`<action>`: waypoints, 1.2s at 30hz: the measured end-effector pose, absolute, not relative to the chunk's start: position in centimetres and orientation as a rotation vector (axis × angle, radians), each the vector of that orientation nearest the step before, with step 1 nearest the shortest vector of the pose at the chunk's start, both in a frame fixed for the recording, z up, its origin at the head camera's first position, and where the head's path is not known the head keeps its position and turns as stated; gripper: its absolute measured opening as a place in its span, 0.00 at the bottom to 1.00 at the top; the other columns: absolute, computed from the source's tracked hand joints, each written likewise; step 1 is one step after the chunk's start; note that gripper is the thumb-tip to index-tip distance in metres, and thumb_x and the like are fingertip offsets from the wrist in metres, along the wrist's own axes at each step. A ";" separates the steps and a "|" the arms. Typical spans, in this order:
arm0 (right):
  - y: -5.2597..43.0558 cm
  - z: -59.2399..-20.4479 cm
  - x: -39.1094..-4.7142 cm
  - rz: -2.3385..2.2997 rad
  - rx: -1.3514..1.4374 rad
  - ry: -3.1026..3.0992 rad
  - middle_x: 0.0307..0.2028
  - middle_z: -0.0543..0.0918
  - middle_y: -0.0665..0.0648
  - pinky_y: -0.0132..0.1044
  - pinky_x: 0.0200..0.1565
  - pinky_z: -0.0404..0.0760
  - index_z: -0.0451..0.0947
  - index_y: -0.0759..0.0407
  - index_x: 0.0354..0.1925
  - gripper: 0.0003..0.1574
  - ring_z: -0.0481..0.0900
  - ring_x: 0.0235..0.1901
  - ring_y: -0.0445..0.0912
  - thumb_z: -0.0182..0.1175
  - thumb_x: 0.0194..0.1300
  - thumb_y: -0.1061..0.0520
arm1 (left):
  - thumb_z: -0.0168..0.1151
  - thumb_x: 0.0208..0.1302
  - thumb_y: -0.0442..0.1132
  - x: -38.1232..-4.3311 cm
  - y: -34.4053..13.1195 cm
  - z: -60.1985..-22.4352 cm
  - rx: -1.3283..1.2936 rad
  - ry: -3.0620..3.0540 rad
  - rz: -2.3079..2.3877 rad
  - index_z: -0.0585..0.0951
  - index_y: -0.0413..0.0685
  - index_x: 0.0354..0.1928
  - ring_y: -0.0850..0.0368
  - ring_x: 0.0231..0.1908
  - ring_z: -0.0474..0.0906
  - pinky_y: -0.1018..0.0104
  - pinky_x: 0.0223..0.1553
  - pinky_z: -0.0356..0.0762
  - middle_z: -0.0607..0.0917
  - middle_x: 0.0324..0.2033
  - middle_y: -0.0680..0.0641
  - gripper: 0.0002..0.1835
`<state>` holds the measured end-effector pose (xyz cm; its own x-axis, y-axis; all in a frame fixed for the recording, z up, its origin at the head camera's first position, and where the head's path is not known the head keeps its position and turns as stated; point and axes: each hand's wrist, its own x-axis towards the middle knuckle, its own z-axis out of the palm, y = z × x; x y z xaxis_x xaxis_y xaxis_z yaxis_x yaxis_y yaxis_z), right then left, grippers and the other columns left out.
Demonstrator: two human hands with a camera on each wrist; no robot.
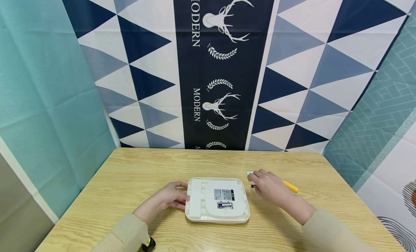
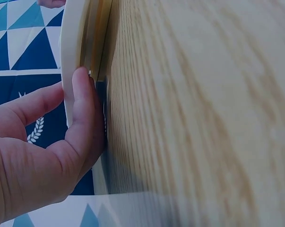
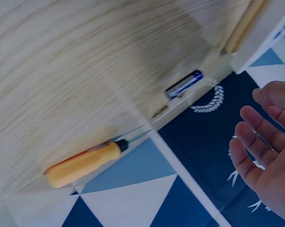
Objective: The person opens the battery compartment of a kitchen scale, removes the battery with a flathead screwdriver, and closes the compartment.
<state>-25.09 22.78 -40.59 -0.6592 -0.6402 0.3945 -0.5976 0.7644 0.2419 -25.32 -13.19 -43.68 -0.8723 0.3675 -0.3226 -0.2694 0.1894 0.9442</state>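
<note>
A white device (image 1: 211,209), smooth like plastic and shaped as a rounded rectangle, lies near the middle of the bench (image 1: 201,163). The bench top has a pale yellow woodgrain. The device's upward face has a raised panel with rounded corners, a long plain strip on its left, and a small rectangular recess with a slim battery (image 1: 224,205) in it. Above the recess, a grey label (image 1: 223,194) carries fine print and a black block, too small to read.

The left hand (image 1: 173,196) grips the device's left rim, with fingers to either side of the edge. The right hand (image 3: 270,142) holds nothing; its fingers are loosely bent over the bench, to the right of the device. Near it lies a loose battery (image 3: 184,84), a blue and silver cylinder, its markings blurred. A screwdriver (image 3: 83,165) with a smooth, rounded yellow handle, black collar and thin metal shaft also lies close by. A small flat white piece (image 1: 249,173) shows beside the right fingertips; contact cannot be told.

Behind the bench hangs a creased backdrop (image 1: 224,71) of navy, grey-blue and white triangles, its dark central band printed sideways with "MODERN", antlered deer heads and leaf sprigs.
</note>
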 end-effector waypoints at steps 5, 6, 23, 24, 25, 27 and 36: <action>21.8 -40.0 -24.4 -0.095 0.934 -2.519 0.32 0.80 0.49 0.36 0.30 0.78 0.76 0.52 0.39 0.16 0.76 0.33 0.44 0.66 0.50 0.64 | 0.62 0.57 0.28 -25.4 -13.2 -43.8 0.084 1.973 1.739 0.61 0.31 0.64 0.55 0.29 0.81 0.60 0.33 0.85 0.83 0.33 0.41 0.33; 21.6 -39.9 -24.3 -0.089 0.937 -2.522 0.32 0.81 0.49 0.37 0.32 0.80 0.76 0.52 0.39 0.16 0.77 0.34 0.45 0.65 0.50 0.64 | 0.62 0.57 0.28 -25.4 -13.2 -43.8 0.082 1.969 1.741 0.61 0.31 0.64 0.55 0.29 0.81 0.60 0.33 0.85 0.84 0.32 0.41 0.33; 19.2 -39.6 -22.5 -0.010 1.039 -2.462 0.35 0.79 0.48 0.41 0.37 0.80 0.76 0.51 0.40 0.19 0.78 0.38 0.45 0.69 0.49 0.61 | 0.61 0.58 0.29 -24.6 -13.4 -43.7 0.048 1.949 1.729 0.61 0.32 0.65 0.53 0.29 0.83 0.55 0.34 0.85 0.84 0.32 0.40 0.33; 19.1 -39.7 -22.4 -0.010 1.050 -2.460 0.35 0.79 0.48 0.42 0.39 0.80 0.75 0.52 0.41 0.19 0.78 0.38 0.45 0.69 0.50 0.61 | 0.62 0.57 0.29 -24.6 -13.5 -43.8 0.054 1.944 1.733 0.61 0.32 0.65 0.53 0.30 0.83 0.55 0.34 0.85 0.84 0.33 0.40 0.34; 18.9 -39.7 -22.4 -0.009 1.062 -2.455 0.35 0.79 0.48 0.42 0.39 0.80 0.75 0.52 0.41 0.19 0.78 0.38 0.45 0.69 0.50 0.61 | 0.62 0.57 0.29 -24.6 -13.5 -43.8 0.060 1.940 1.736 0.61 0.32 0.65 0.52 0.30 0.83 0.55 0.34 0.85 0.84 0.33 0.40 0.34; 18.7 -39.8 -22.3 -0.011 1.081 -2.446 0.36 0.79 0.48 0.41 0.40 0.80 0.75 0.52 0.41 0.18 0.77 0.38 0.45 0.69 0.50 0.60 | 0.62 0.57 0.29 -24.6 -13.5 -43.9 0.070 1.934 1.742 0.60 0.32 0.65 0.52 0.30 0.83 0.56 0.34 0.85 0.84 0.33 0.40 0.34; 17.6 -40.6 -21.7 -0.024 1.121 -2.516 0.38 0.79 0.46 0.40 0.41 0.81 0.75 0.50 0.43 0.17 0.76 0.39 0.43 0.67 0.54 0.57 | 0.60 0.59 0.28 -24.7 -13.5 -44.1 0.080 1.938 1.745 0.60 0.33 0.66 0.53 0.31 0.82 0.56 0.34 0.85 0.83 0.36 0.40 0.33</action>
